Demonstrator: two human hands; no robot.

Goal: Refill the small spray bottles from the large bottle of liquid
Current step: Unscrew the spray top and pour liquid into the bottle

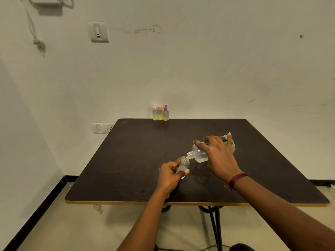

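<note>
Large bottle (199, 153): tilted, uncapped neck at mouth of small bottle (184, 163), over mid bench (126, 160) | right hand (220, 156): fingers wrapped round large bottle | left hand (168, 175): fingers pinching small bottle | three capped spray bottles (160, 114): far bench edge, side by side

**Colour key.** Table (137, 151): dark brown, almost black, finely speckled, with a yellow-ochre band along its near edge. White-capped bottle (154, 113), pink-capped bottle (159, 114) and purple-capped bottle (165, 115): translucent, each with pale yellow liquid — the last with faint purple markings on its body. Large bottle (199, 153): clear, with pale yellowish liquid and a dark blue and white label. Small bottle (183, 166): clear, colourless. Wristband (237, 178): maroon. Wall (199, 69): off-white with grey smudges. Skirting (41, 208): black. Floor (90, 229): beige.
</note>
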